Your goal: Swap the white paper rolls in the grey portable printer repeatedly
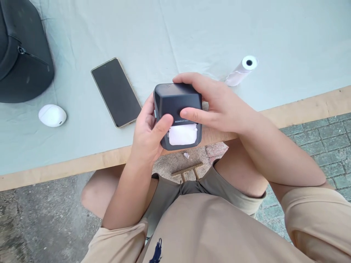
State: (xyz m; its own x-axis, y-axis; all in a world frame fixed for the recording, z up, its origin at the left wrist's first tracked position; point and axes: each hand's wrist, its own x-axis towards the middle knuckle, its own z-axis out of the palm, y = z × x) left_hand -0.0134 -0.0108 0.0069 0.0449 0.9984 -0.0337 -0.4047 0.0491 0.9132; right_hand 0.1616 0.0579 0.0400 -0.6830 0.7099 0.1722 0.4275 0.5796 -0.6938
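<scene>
Black printer (175, 104) over the desk edge (104, 159), left grip (146, 135) clasping its left side, right grip (218, 104) pinching its upper right, paper (183, 135) at its near end.

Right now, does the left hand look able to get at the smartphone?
Probably yes: the smartphone lies just beside the left hand, with nothing visible between them. That hand is holding the black NIIMBOT printer, though, so it would likely need to let go first; the right hand also holds it.
</scene>
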